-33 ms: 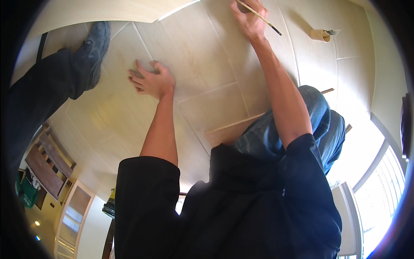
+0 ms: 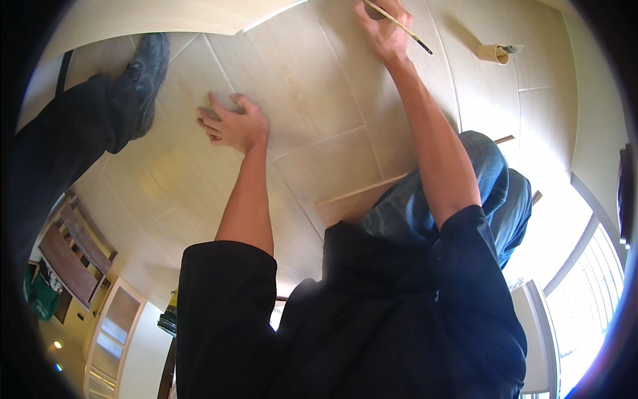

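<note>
My left hand [image 2: 234, 123] rests on the tiled floor [image 2: 312, 86], its fingers apart and bent, with nothing seen in them. At the top of the view, my right hand [image 2: 385, 30] grips a thin wooden stick [image 2: 402, 28] with a dark end. The stick slants down to the right, and its other end is hidden at the hand. To the right of that hand is a beige cylindrical container [image 2: 490, 54], from which a grey piece [image 2: 513, 48] sticks out.
Another person's dark shoe [image 2: 147, 76] and trouser leg are at the left. A pale panel [image 2: 153, 18] crosses the top left. A wooden board [image 2: 355, 201] lies by my jeans-clad knee [image 2: 482, 159]. Brown wooden slats [image 2: 70, 263] and a green bag [image 2: 45, 298] are at the lower left.
</note>
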The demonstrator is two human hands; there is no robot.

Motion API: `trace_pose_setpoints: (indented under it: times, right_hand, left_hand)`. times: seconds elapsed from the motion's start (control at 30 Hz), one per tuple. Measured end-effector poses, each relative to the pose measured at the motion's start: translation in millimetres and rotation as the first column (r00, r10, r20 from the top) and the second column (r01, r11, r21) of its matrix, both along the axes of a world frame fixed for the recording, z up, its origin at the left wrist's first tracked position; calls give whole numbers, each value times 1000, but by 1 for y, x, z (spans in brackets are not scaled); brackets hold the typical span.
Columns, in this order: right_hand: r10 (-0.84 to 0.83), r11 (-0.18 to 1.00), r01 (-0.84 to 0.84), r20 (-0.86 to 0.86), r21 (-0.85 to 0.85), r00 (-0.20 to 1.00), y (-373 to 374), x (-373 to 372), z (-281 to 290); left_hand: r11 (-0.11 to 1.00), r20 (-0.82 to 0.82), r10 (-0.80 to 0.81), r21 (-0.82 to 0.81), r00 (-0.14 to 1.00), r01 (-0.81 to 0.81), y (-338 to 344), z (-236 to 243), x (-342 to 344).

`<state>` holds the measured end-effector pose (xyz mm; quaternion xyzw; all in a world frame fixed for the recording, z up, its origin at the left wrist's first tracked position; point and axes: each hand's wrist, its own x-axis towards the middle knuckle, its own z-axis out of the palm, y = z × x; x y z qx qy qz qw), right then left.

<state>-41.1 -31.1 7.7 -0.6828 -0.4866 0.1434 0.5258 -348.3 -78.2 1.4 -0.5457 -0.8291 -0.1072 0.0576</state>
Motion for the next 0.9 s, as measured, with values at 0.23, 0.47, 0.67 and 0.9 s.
trace_pose_setpoints:
  times: [0.23,0.47,0.67,0.9]
  right_hand:
    - [-15,999,13,45,37,999,5,3,-3]
    - [-54,998,54,3,-11,999,4,1,0]
    - [-64,998,63,-13,-10,998,2,2,3]
    - [-95,995,97,-47,26,994,2,2,4]
  left_hand:
    - [1000,35,10,-7,999,-9,5,-3,2]
    - [1000,35,8,-6,999,-8,6,-2,3]
    - [1000,29,16,-17,999,-16,5,-3,3]
    - [1000,29,16,-24,999,-15,4,-1,5]
